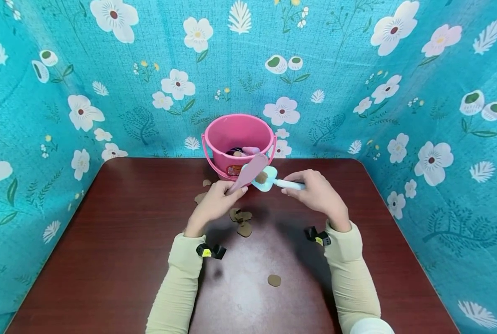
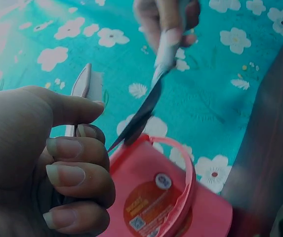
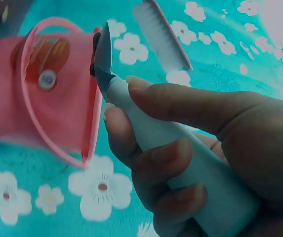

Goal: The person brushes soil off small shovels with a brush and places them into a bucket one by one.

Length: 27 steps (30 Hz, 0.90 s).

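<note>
My left hand (image 1: 215, 202) grips a pink brush (image 1: 252, 171) by its handle, flat back up; white bristles show on the brush (image 3: 163, 37) in the right wrist view. My right hand (image 1: 315, 192) holds a small light blue shovel (image 1: 289, 184) by the handle, thumb along it in the right wrist view. On the shovel's blade lies a brown flat piece (image 1: 261, 177), partly covered by the brush in the head view. Both tools are at the front rim of a pink bucket (image 1: 240, 127). Several brown flat pieces (image 1: 244, 228) lie on the table below the hands.
Inside the bucket are pink and dark items (image 1: 248, 151), too small to tell. Its pink handle (image 2: 188, 182) hangs down at the front. A single brown piece (image 1: 274, 280) lies nearer on the dark red table (image 1: 127, 241). Turquoise flowered cloth (image 1: 232, 83) stands behind and at both sides.
</note>
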Tool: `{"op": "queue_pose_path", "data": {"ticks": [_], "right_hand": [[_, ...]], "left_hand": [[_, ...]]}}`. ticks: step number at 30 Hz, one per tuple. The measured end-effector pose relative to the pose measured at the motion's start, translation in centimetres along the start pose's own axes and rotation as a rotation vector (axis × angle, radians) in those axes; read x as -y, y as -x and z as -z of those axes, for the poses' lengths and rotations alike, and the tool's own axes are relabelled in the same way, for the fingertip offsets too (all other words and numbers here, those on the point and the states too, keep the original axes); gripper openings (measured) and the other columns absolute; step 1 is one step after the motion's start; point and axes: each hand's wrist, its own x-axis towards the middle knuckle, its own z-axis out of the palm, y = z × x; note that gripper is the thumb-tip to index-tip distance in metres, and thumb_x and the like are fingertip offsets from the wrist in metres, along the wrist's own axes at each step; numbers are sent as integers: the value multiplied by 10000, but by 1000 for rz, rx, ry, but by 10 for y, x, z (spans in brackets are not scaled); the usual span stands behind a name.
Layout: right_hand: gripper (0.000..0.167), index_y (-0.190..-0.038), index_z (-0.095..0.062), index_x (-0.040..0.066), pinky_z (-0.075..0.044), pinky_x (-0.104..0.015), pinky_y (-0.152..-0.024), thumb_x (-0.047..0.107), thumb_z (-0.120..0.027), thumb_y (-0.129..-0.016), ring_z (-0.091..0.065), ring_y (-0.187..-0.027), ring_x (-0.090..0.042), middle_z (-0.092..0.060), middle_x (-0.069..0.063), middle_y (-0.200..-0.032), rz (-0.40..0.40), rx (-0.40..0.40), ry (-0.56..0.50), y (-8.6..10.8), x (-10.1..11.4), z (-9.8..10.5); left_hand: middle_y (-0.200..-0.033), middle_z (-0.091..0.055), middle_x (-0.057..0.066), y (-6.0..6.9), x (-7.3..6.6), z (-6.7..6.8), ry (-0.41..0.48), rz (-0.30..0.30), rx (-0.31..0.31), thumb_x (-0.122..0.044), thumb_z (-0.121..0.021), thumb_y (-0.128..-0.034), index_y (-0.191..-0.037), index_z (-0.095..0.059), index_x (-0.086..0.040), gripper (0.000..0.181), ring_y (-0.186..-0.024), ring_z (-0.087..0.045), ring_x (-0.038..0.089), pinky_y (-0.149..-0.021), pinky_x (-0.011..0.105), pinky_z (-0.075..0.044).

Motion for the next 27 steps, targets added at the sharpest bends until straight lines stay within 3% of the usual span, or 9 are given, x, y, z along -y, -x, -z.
{"op": "queue_pose_path", "data": {"ticks": [6,10,14,18,27], "right_hand": [[266,-1124,-769,64,-510,-358,-683,182,-797,-888,-608,-732,-192,-737,-24,-881,24,8,-37,-5,15,-10],[266,-1120,-776,64,-506,-357,-673,176,-804,-881,-610,-711,-183,-741,-33,-868,38,-37,-19,-6,20,-13],[266,-1109,-782,60,-490,-355,-645,165,-817,-867,-592,-662,-178,-741,-33,-826,32,-80,11,-6,22,-13],[274,-1116,-781,58,-488,-352,-646,164,-819,-865,-583,-663,-184,-743,-36,-833,15,-70,17,-5,21,-15],[252,-1098,-785,60,-482,-359,-634,146,-822,-863,-572,-648,-201,-737,-37,-812,2,-61,-30,-9,18,-20]], "left_hand": [[-597,-411,-12,-2,-4,-11,-21,-17,77,-303,-643,-1007,-723,-534,-115,357,-530,-388,125,-507,271,-343],[-587,-378,-29,-3,-5,-18,-60,12,105,-310,-626,-1017,-719,-524,-123,366,-528,-362,116,-508,274,-314],[-569,-362,-33,-4,-4,-23,-92,68,60,-326,-609,-1024,-725,-528,-122,371,-503,-348,112,-492,268,-296],[-547,-363,-28,-3,-2,-24,-165,116,2,-341,-623,-1014,-703,-525,-130,389,-475,-344,124,-466,267,-280],[-550,-406,-24,-2,0,-15,-287,146,-76,-340,-636,-999,-669,-535,-136,402,-508,-375,130,-473,278,-283]]}}
